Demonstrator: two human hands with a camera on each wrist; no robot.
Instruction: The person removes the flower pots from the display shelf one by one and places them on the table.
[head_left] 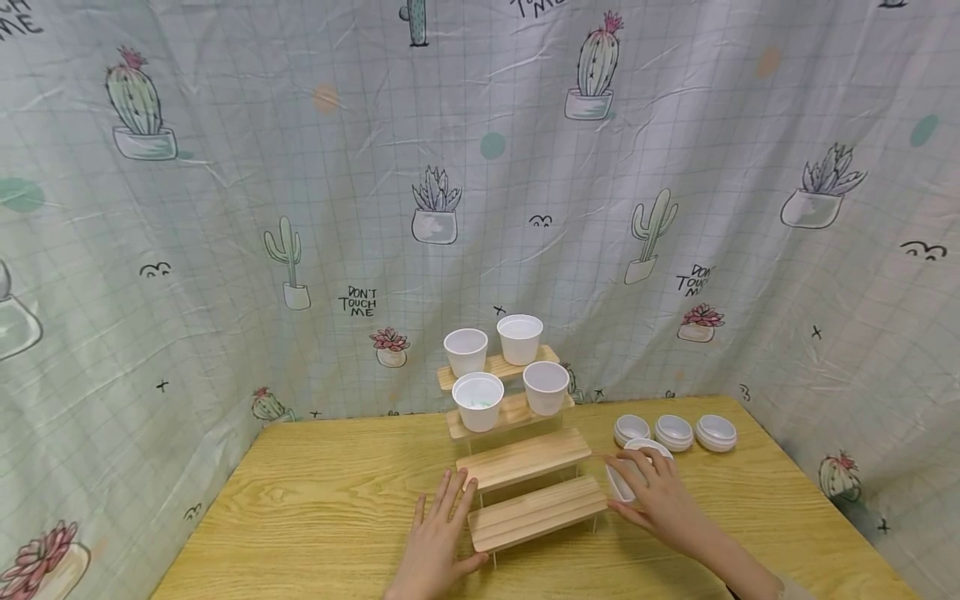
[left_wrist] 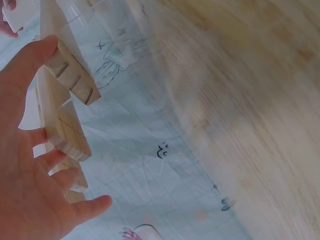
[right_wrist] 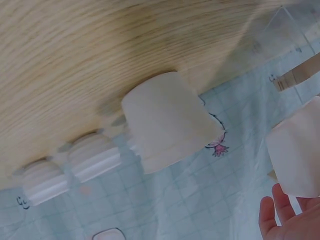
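My right hand grips a white flower pot just right of the stepped wooden stand; in the right wrist view this pot is tilted and held off the table. My left hand has its fingers spread at the stand's left end. In the left wrist view its thumb touches the end of the lowest board, and other fingers lie against the boards behind. Two white pots stand on the top tier and two more on the tier below. The lower two tiers hold nothing.
Another white pot stands on the table beyond my right hand. Behind it are three small white bowls in a row. A cactus-print curtain closes off the back and sides of the wooden table.
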